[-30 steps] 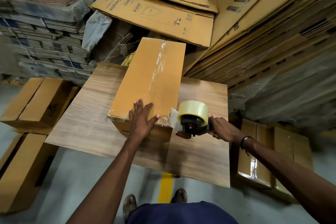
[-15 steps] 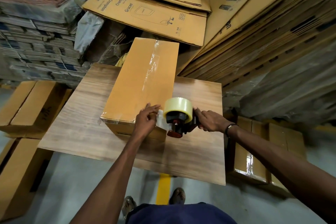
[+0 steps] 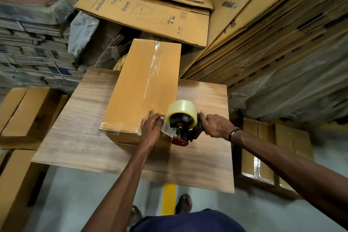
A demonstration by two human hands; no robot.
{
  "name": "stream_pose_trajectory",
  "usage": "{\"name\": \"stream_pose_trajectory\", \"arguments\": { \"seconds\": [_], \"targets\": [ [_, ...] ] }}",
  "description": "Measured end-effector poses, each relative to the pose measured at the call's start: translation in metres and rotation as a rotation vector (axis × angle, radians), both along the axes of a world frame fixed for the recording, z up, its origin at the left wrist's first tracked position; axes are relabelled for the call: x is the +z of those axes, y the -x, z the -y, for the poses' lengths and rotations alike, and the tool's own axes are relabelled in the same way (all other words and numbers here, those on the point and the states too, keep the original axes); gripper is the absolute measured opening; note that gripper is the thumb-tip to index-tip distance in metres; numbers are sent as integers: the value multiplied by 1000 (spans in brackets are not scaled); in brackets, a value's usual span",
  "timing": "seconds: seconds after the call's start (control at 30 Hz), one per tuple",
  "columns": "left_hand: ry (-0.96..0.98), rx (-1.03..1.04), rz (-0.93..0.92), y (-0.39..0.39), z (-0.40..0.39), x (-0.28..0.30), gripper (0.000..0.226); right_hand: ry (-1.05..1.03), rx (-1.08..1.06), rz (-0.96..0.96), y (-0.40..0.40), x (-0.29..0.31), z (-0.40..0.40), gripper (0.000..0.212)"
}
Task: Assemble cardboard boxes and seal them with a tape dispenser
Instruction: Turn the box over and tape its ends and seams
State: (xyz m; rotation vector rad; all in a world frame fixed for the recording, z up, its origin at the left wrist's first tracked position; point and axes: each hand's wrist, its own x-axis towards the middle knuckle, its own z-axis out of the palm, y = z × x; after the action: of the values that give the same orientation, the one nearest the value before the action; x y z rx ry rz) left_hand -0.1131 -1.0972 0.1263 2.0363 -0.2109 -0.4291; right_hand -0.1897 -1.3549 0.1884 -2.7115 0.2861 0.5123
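A long closed cardboard box (image 3: 139, 88) lies lengthwise on the wooden table (image 3: 75, 137), with clear tape along its top seam and across its near edge. A red and black tape dispenser (image 3: 183, 124) with a roll of clear tape sits at the box's near right corner. My right hand (image 3: 214, 125) grips its handle. At that same corner my left hand (image 3: 151, 128) presses on the box, and its fingertips pinch the loose end of tape coming off the dispenser.
Flat cardboard sheets (image 3: 146, 9) lean in stacks behind and to the right of the table. Taped boxes (image 3: 263, 156) sit on the floor at right, more boxes (image 3: 28, 115) at left. A yellow line (image 3: 168, 199) marks the floor by my feet.
My left hand went from lying flat on the box top to pinching the tape end at the near right corner. The dispenser moved closer to that corner.
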Motion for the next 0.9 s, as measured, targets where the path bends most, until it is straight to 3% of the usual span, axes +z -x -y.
{"name": "stream_pose_trajectory", "arguments": {
  "seconds": [0.13, 0.33, 0.53, 0.67, 0.9],
  "targets": [
    [3, -23, -12, -4, -1, -6, 31, -12, -9, -21, -2, 7, 0, 87],
    [25, -91, -90, -12, -11, -7, 31, -67, -10, 43, 8, -4, 5, 93],
    [-28, -197, -69, -9, -11, 3, 46, -122, -56, 94, 29, -18, 14, 76],
    [-91, -199, -43, -8, -12, -4, 57, -166, -100, 34, 34, -27, 18, 40],
    [-119, -211, -57, -7, -9, 3, 61, -127, -75, 76, 33, -31, 23, 68]
  ]
}}
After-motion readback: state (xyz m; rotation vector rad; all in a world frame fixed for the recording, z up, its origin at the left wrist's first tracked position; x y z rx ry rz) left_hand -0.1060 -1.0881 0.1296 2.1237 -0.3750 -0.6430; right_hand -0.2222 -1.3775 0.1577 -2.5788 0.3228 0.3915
